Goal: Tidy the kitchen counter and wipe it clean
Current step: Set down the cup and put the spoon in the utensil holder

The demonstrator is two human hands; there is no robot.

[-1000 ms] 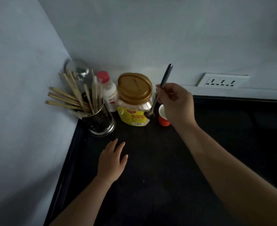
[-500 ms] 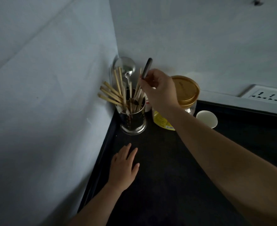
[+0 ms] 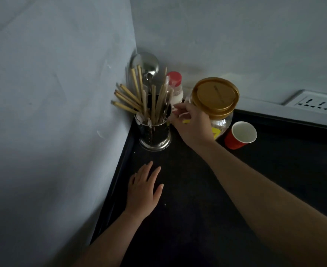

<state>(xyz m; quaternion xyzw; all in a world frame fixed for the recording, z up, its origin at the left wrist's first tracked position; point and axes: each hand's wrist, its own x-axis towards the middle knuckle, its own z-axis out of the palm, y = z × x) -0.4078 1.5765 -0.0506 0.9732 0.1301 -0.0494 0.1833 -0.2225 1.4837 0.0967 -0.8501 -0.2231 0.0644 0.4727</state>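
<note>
A steel utensil holder (image 3: 155, 133) stands in the corner of the black counter (image 3: 197, 218). It is packed with wooden chopsticks (image 3: 131, 97) and a steel ladle (image 3: 147, 62). A dark spoon handle (image 3: 166, 107) stands among the chopsticks at the holder's right rim. My right hand (image 3: 193, 126) hovers just right of that rim, fingers loosely apart, with nothing in them. My left hand (image 3: 143, 191) lies flat on the counter in front of the holder, fingers spread.
Behind my right hand are a clear jar with a gold lid (image 3: 215, 95) and a red-capped white bottle (image 3: 175, 79). A red paper cup (image 3: 241, 135) stands upright to the right. Walls close the left and back sides; a socket strip (image 3: 316, 104) sits at the back right.
My right hand carried the spoon from beside the jar to the holder, lowered it in and let go. The left hand stayed flat on the counter.
</note>
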